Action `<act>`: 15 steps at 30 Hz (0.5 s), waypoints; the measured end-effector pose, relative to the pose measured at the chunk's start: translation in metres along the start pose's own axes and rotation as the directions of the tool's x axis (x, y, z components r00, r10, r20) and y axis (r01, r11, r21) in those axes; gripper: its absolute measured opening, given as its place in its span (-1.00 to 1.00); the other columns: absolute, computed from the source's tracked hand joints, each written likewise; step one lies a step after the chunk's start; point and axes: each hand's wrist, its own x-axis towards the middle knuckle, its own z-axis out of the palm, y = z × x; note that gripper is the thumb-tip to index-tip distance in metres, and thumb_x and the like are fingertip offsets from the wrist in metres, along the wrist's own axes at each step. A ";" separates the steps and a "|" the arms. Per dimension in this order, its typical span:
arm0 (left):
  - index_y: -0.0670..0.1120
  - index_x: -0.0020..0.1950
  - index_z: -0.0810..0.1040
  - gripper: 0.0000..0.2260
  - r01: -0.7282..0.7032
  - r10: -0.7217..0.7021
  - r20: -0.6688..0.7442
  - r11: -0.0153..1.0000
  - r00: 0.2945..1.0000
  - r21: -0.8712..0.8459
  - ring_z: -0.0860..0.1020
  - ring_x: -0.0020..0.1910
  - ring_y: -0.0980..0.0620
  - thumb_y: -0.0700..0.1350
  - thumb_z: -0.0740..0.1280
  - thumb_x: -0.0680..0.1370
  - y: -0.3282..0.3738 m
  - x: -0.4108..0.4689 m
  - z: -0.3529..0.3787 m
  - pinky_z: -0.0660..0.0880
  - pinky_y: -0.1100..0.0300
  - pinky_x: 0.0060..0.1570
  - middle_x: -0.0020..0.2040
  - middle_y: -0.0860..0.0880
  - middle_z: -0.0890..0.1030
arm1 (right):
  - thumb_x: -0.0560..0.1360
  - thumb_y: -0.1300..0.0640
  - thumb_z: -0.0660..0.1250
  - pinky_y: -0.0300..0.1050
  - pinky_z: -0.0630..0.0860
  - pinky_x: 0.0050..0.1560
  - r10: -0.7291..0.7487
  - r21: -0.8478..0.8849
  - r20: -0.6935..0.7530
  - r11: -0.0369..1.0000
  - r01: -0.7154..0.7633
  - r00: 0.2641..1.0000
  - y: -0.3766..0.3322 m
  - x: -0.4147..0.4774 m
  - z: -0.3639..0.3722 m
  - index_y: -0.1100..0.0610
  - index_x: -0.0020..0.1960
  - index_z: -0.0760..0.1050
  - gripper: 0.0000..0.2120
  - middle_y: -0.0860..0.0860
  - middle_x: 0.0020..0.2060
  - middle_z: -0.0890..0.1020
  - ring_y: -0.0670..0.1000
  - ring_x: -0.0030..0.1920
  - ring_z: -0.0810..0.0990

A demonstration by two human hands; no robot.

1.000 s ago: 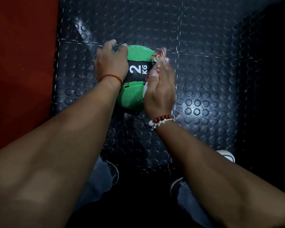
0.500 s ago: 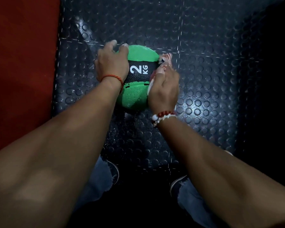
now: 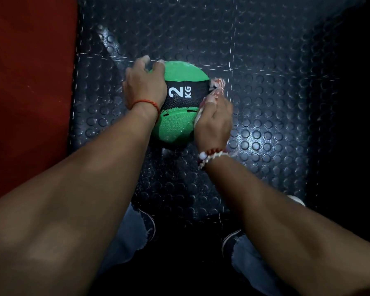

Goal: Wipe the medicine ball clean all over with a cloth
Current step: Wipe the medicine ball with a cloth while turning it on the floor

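Note:
A green medicine ball (image 3: 175, 129) with a black band marked "2 KG" sits on the dark studded floor. My left hand (image 3: 143, 86) grips its left side, fingers curled over the far edge. My right hand (image 3: 215, 122) holds a red-and-white cloth (image 3: 218, 84) against the ball's right side. Most of the cloth is hidden under that hand, and only its far end and a strip along the thumb show.
A dark rubber floor mat (image 3: 265, 124) with round studs lies under everything. A red mat (image 3: 26, 82) borders it on the left. My shoes (image 3: 146, 221) and jeans cuffs stand just behind the ball, near the bottom of the view.
My right hand with the cloth has slid to the right, off the black band and down round the ball's right side. The left hand has kept its grip.

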 end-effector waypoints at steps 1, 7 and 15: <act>0.15 0.39 0.50 -0.56 -0.005 0.005 -0.003 1.000 1.000 0.007 0.48 0.31 0.03 0.23 0.26 0.53 0.000 0.000 0.000 0.39 0.04 0.33 0.35 0.09 0.52 | 0.62 0.02 0.03 -0.13 0.54 0.01 -0.114 -0.024 -0.021 0.993 0.113 0.993 0.001 -0.009 0.003 0.10 0.39 0.39 -0.60 0.10 0.31 0.43 0.01 0.13 0.51; 0.13 0.40 0.49 -0.55 -0.031 0.031 0.007 0.999 1.000 -0.016 0.48 0.32 0.03 0.22 0.25 0.54 -0.003 0.000 -0.001 0.39 0.02 0.35 0.36 0.08 0.51 | 0.61 0.00 0.02 -0.09 0.52 0.08 -0.376 -0.101 0.045 0.920 0.379 0.925 -0.011 0.006 0.000 0.07 0.40 0.41 -0.57 0.05 0.33 0.44 0.02 0.20 0.49; 0.09 0.45 0.45 -0.47 0.009 -0.008 0.015 0.997 1.000 -0.077 0.47 0.35 0.00 0.22 0.27 0.50 -0.003 0.004 -0.002 0.36 0.00 0.39 0.40 0.04 0.50 | 0.65 0.02 0.02 -0.30 0.45 -0.29 0.043 0.015 0.059 0.999 -0.044 0.997 -0.003 0.015 0.001 0.13 0.17 0.50 -0.67 0.08 0.13 0.51 -0.09 -0.16 0.51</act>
